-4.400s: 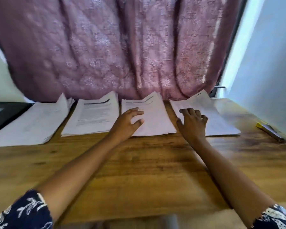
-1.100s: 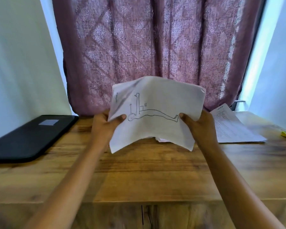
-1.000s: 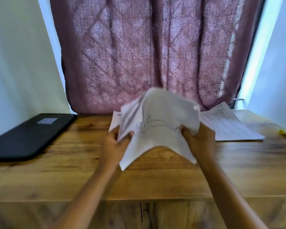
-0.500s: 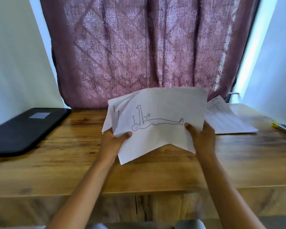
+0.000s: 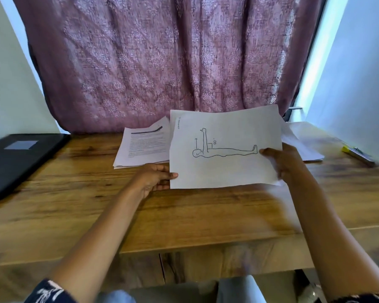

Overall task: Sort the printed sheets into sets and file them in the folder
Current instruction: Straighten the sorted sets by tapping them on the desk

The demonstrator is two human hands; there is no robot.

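a: layout?
b: black folder (image 5: 15,158) is laid at the left edge of the tabletop (image 5: 184,215); printed stack (image 5: 144,147) is set at the back edge.
a: hands?
b: left hand (image 5: 153,178) is clamped on the lower-left corner of the drawing sheet (image 5: 223,167), right hand (image 5: 282,162) on its right edge. it's held over the tabletop's middle.

The left hand (image 5: 153,178) pinches the near left corner of the sheets (image 5: 223,171), and the right hand (image 5: 282,162) holds their right edge. The top one shows a drawn lying person. A paper pile (image 5: 144,145) lies behind on the counter (image 5: 184,215), a black folder (image 5: 20,156) far left
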